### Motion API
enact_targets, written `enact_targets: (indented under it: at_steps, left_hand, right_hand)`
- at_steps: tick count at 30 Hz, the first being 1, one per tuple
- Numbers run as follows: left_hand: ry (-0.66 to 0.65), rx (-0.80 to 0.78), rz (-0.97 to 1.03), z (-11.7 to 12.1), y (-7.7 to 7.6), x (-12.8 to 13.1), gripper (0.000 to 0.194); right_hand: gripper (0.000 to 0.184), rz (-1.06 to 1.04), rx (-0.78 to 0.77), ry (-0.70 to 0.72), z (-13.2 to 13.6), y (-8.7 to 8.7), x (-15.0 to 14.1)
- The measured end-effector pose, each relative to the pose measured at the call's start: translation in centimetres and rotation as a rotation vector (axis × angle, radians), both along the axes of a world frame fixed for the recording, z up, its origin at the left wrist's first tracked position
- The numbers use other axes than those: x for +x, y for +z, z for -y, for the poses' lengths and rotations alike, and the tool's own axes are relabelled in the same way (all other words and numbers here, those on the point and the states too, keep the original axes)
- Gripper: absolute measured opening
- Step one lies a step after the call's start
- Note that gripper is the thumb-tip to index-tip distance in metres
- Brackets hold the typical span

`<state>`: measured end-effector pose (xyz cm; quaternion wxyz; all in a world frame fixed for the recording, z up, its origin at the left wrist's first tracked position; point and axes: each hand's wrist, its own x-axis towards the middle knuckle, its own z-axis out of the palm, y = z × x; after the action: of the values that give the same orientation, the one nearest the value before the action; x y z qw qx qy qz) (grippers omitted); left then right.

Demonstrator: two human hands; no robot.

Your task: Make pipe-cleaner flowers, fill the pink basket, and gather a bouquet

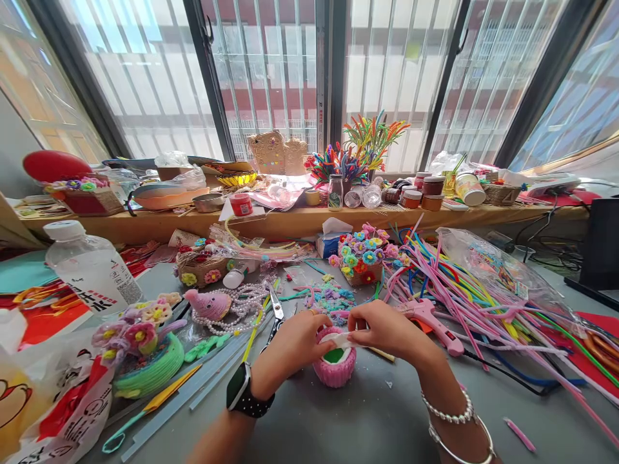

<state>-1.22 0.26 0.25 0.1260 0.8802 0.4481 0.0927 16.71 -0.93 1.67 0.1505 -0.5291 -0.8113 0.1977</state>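
A small pink basket point(334, 372) wound from fuzzy wire stands on the grey table point(367, 419) in front of me, with a green block point(334, 355) inside it. Over its mouth lies a strip of white material point(338, 339). My left hand point(294, 345), with a black watch on its wrist, pinches the strip's left end. My right hand point(384, 328), with bracelets on its wrist, pinches the right end. Both hands rest against the basket's rim.
A pink glue gun point(430, 317) lies just right of my hands, and scissors point(276, 314) lie to the left. Loose pipe cleaners point(464, 283) are piled at the right. Flower baskets point(362, 258), a pearl string point(242, 306), a water bottle point(91, 267) and bags crowd the left and back.
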Motion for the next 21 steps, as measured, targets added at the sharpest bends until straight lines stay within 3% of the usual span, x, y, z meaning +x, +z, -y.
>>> enact_targets:
  at_steps: [6, 11, 16, 21]
  left_hand:
    - [-0.031, -0.002, -0.06, 0.26, 0.06, -0.11, 0.02]
    - [0.02, -0.08, -0.066, 0.43, 0.13, -0.14, 0.023]
    - [0.085, -0.157, 0.017, 0.0, -0.1, 0.02, 0.021]
    - [0.181, -0.042, 0.2, -0.38, -0.15, 0.33, 0.015]
  right_hand:
    - [0.009, 0.018, 0.024, 0.011, 0.27, 0.09, -0.46]
    - [0.008, 0.02, 0.039, 0.009, 0.33, 0.04, -0.72]
    - [0.01, 0.009, 0.063, -0.011, 0.3, -0.01, -0.61]
    - [0.021, -0.052, 0.155, -0.088, 0.34, 0.47, -0.48]
